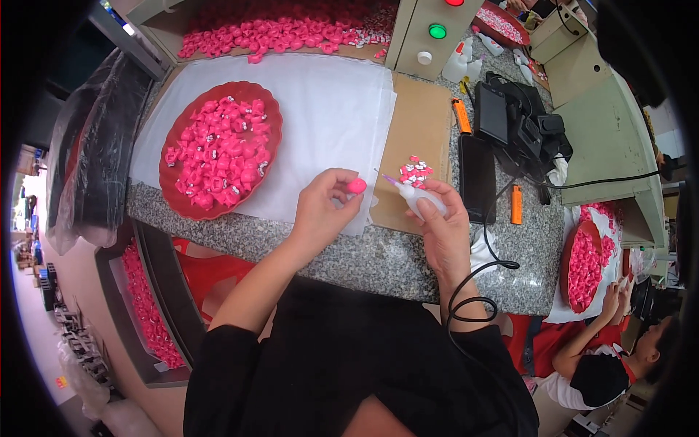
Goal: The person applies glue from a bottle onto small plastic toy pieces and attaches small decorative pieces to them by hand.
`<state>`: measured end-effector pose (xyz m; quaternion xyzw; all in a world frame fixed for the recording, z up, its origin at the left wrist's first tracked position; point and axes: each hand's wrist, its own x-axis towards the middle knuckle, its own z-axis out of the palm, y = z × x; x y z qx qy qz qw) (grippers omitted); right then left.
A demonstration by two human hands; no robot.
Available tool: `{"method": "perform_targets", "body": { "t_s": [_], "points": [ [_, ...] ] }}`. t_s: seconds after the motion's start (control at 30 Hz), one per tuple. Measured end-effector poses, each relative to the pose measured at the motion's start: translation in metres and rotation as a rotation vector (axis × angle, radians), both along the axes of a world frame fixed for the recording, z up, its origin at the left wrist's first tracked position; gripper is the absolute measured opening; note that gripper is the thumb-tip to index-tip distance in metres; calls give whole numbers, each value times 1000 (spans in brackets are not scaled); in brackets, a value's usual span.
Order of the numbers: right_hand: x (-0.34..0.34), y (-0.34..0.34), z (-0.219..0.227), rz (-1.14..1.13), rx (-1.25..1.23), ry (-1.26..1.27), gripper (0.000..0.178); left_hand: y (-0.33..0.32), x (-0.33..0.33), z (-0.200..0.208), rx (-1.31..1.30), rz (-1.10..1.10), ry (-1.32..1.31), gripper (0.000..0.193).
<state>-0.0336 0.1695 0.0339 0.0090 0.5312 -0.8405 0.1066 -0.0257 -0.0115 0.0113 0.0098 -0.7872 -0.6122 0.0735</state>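
Between the thumb and fingers of my left hand is a small rounded pink plastic piece, held above the edge of the white sheet. My right hand grips a white squeeze bottle with a purple needle tip. The bottle tilts left, and its thin tip points toward the pink piece without touching it. Just beyond the bottle, a little heap of small pink and white parts lies on brown cardboard. To the left stands a red scalloped tray full of pink pieces, some with white bits.
A bin of pink pieces sits at the back under a machine housing with a green button. Orange lighters, a black phone, dark devices and a looping cable occupy the right. Another person works at far right.
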Motion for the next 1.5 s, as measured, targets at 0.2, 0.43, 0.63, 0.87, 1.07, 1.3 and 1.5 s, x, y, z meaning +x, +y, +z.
{"method": "perform_targets", "body": {
  "t_s": [0.2, 0.43, 0.63, 0.87, 1.07, 1.3, 1.5],
  "points": [
    [11, -3, -6, -88, 106, 164, 22, 4, 12, -12, 238, 47, 116, 22],
    [13, -2, -21, -28, 521, 628, 16, 6, 13, -21, 188, 114, 208, 20],
    [16, -4, -20, -68, 599, 665, 22, 7, 13, -25, 179, 123, 211, 21],
    [16, -5, -12, -86, 697, 799, 24, 7, 13, -18, 81, 126, 230, 21],
    [15, -5, -16, -83, 672, 743, 23, 7, 14, -18, 98, 125, 211, 22],
    [13, -2, -20, -76, 632, 693, 23, 4, 14, -15, 114, 86, 166, 21],
    [12, -2, -20, -63, 536, 578, 22, -4, 16, -10, 106, -36, 72, 21]
  ]
}}
